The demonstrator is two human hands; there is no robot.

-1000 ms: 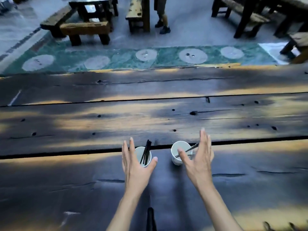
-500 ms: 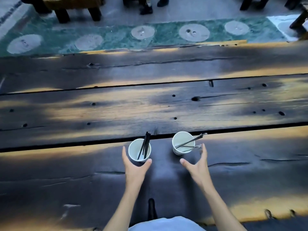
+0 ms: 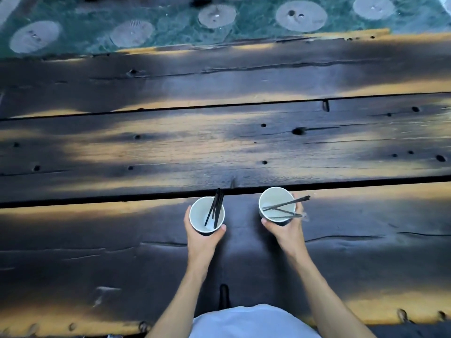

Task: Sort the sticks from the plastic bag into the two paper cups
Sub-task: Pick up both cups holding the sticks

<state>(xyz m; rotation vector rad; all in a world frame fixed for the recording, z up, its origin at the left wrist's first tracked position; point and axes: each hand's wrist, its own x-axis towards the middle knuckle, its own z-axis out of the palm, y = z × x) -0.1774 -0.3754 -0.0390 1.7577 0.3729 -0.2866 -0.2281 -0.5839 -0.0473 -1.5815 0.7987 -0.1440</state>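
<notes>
Two white paper cups stand side by side on the dark wooden table (image 3: pixel 244 147). The left cup (image 3: pixel 198 217) holds a few black sticks (image 3: pixel 216 208) leaning toward its far rim. My left hand (image 3: pixel 202 236) wraps around that cup from the near side. The right cup (image 3: pixel 272 198) holds a few grey sticks (image 3: pixel 286 204) lying across its mouth and poking out to the right. My right hand (image 3: pixel 284 230) grips this cup from below and right, fingers curling behind it. No plastic bag is in view.
The table is made of wide planks with dark gaps (image 3: pixel 122 198) between them. Beyond its far edge lies a green floor strip with round stone discs (image 3: pixel 301 14). My light shirt (image 3: pixel 251 320) shows at the bottom edge.
Both hands went from spread open near the cups to closed around them. The view has tilted downward, and the benches beyond the table have left the frame.
</notes>
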